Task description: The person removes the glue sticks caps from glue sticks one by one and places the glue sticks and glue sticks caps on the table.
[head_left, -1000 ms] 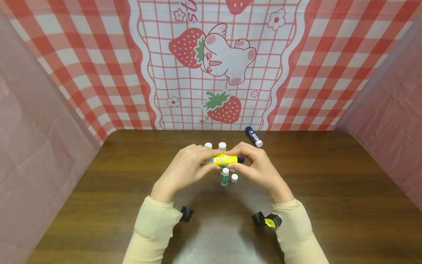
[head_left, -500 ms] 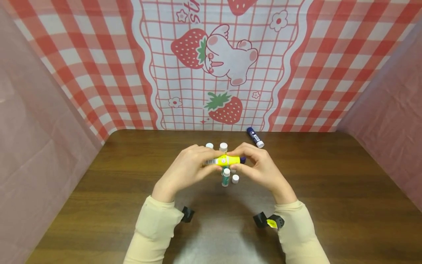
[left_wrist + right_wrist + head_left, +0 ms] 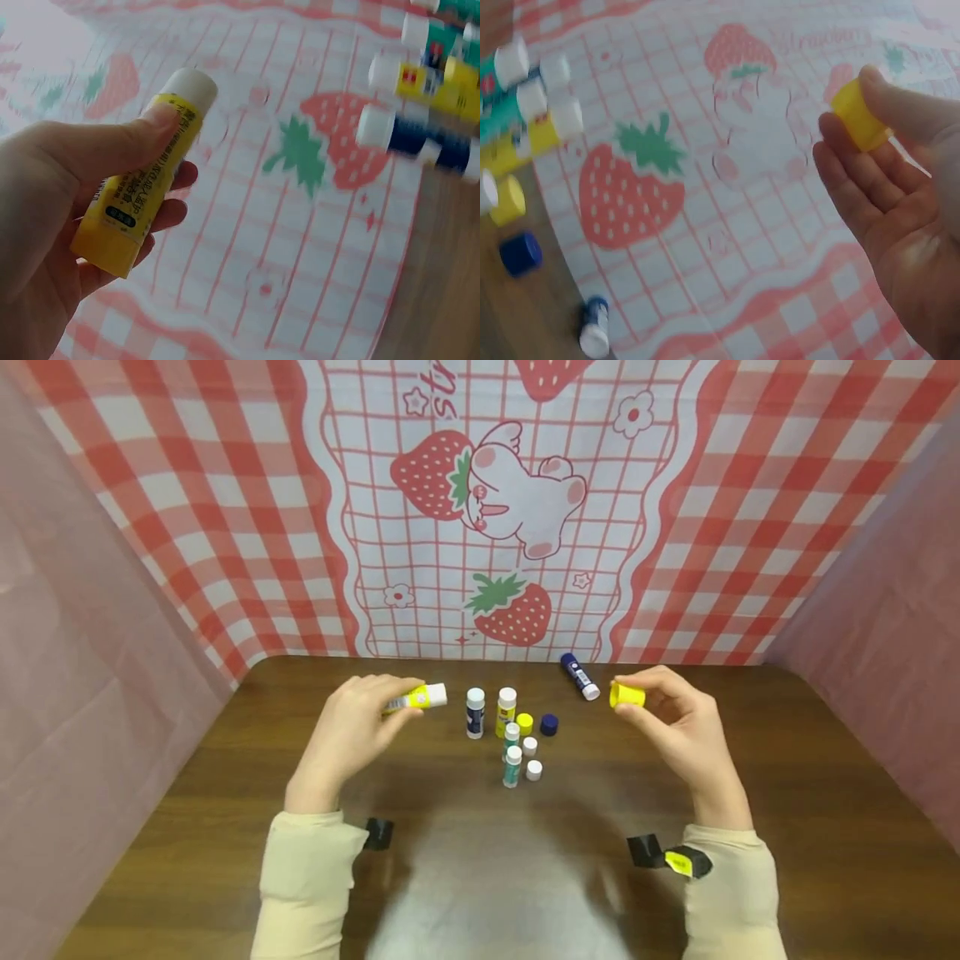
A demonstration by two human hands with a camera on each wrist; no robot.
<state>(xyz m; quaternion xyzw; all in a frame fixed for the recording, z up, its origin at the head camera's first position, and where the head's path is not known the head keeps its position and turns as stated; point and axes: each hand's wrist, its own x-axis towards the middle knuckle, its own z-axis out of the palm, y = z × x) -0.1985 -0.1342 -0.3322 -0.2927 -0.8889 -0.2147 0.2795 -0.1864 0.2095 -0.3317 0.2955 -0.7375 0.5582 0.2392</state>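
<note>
My left hand (image 3: 352,727) grips a yellow glue stick (image 3: 146,180) whose white end (image 3: 192,87) is bare and points toward the middle. Between the thumb and fingers of my right hand (image 3: 686,735) is a yellow cap (image 3: 627,695), pinched well apart from the glue stick. Both hands are raised above the table. Between them stand uncapped glue sticks: a dark blue one (image 3: 475,714), a yellow one (image 3: 505,714) and two green ones, the nearer green glue stick (image 3: 512,768) in front.
Loose caps lie right of the standing sticks: a yellow cap (image 3: 525,723), a dark blue cap (image 3: 549,724) and two white ones, the nearer white cap (image 3: 533,770) in front. A dark blue glue stick (image 3: 579,677) lies near the back edge of the brown table (image 3: 225,827), before a strawberry-print cloth (image 3: 420,610).
The cap has come off the yellow glue stick. My hands have moved apart, the left one leftward with the stick, the right one rightward with the cap, uncovering the standing sticks.
</note>
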